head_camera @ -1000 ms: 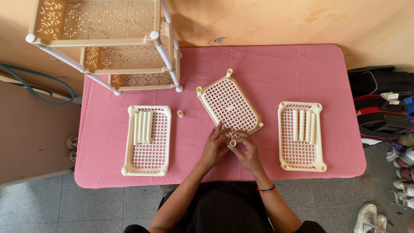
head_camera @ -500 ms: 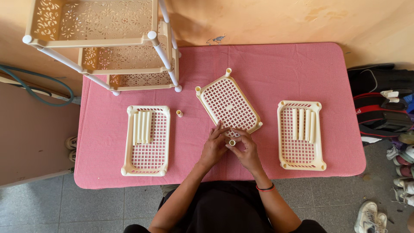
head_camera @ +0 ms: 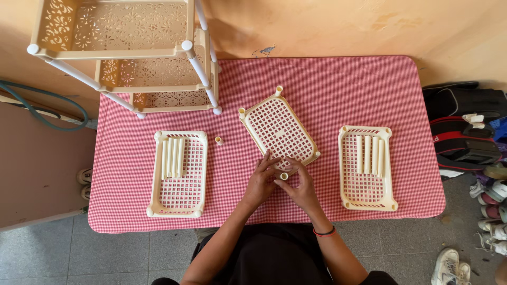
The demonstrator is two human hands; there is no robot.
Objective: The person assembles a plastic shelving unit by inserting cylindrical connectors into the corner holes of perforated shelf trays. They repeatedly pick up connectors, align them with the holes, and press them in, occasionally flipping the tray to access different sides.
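Note:
A cream perforated plastic shelf tray (head_camera: 277, 129) lies tilted on the pink checked tablecloth (head_camera: 327, 89). My left hand (head_camera: 260, 182) rests at the tray's near corner, fingers on its edge. My right hand (head_camera: 300, 186) pinches a small cream tube connector (head_camera: 284, 176) at that same corner. Another small connector (head_camera: 218, 141) stands loose on the cloth to the left.
A cream tray (head_camera: 178, 173) holding several white rods sits at the left, a matching tray (head_camera: 367, 167) with rods at the right. An assembled cream rack (head_camera: 127, 53) stands at the back left. Bags (head_camera: 465, 132) and shoes lie on the floor at right.
Both hands stay at the tilted tray's near corner, with only small finger shifts around the connector. Trays and rack have not moved.

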